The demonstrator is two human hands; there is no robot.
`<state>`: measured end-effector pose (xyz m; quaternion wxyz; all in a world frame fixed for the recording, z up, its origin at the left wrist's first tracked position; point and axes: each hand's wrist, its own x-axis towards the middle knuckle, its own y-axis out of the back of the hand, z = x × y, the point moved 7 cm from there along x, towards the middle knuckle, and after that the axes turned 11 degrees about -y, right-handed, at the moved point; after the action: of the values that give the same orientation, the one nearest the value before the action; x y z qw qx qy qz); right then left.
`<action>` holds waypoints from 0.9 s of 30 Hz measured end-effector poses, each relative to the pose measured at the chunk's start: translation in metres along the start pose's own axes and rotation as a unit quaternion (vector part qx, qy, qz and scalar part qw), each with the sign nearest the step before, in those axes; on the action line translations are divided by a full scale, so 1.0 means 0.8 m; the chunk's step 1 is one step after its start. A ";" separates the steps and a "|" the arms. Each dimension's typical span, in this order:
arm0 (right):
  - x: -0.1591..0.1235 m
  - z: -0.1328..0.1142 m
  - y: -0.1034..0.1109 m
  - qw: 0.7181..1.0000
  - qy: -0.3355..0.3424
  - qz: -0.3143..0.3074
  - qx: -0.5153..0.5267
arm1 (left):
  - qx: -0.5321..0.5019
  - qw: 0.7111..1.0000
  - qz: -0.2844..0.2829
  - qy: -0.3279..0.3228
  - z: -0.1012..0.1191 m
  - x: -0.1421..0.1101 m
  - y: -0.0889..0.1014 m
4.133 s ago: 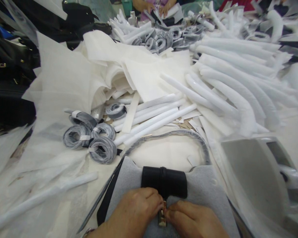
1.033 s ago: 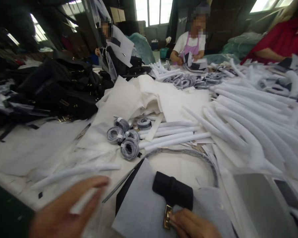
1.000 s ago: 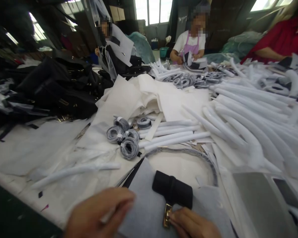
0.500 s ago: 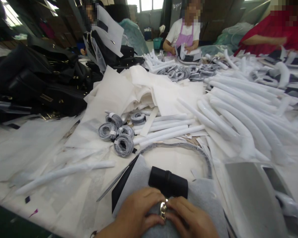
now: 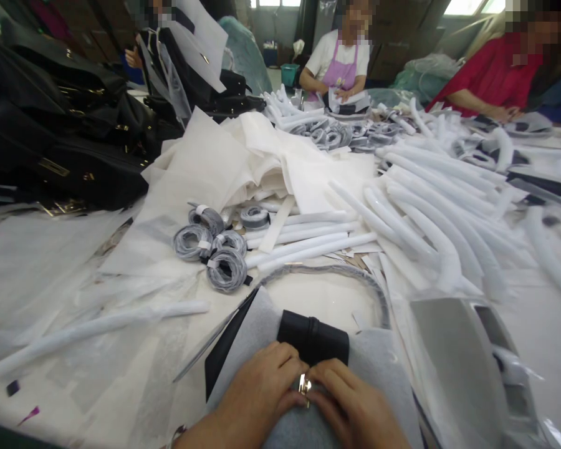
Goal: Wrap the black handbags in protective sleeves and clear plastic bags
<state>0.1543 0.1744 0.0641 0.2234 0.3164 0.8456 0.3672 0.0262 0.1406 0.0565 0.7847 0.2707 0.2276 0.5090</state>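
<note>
Both hands meet at a small gold metal clasp [image 5: 304,385] on a bag, close to the bottom of the view. My left hand [image 5: 262,390] pinches the clasp's left side with thumb and fingertips. From the right, my right hand [image 5: 355,399] grips the other side, its fingers bent. Grey wrapping sheet [image 5: 378,355] covers much of the bag around them. Just beyond the fingers shows a black leather flap [image 5: 314,337] with a narrow band across it. The bag's wrapped handle [image 5: 327,269] arches on the table behind.
Coiled grey-wrapped straps [image 5: 226,270] lie left of centre, near white padded tubes [image 5: 318,246]. More white tubes [image 5: 430,231] pile up at right. White sheets [image 5: 206,162] are heaped mid-table. Black bags [image 5: 65,143] stand at left. A co-worker in a purple apron [image 5: 340,65] sits opposite.
The view has shifted slightly, so the table's things sit a little further left. Both hands stay at the clasp, with small finger movements. The co-worker in red has lowered an arm.
</note>
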 end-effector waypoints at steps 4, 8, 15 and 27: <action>-0.002 -0.011 0.004 0.998 0.041 0.004 -0.039 | -0.006 1.000 0.009 -0.011 0.002 0.001 0.004; 0.009 -0.018 0.000 0.992 0.024 -0.011 -0.122 | 0.006 1.000 0.022 -0.007 -0.003 -0.001 0.000; 0.025 -0.030 -0.010 0.979 -0.017 0.019 -0.200 | 0.041 0.997 0.063 -0.017 -0.007 0.000 -0.001; -0.046 -0.028 0.042 0.975 -0.034 0.142 -0.166 | 0.025 0.993 0.094 -0.070 0.009 -0.010 0.013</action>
<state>0.1790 0.1553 0.1090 0.2471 0.4045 0.7109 0.5196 0.0211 0.1353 0.0694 0.7402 0.3459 0.1581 0.5545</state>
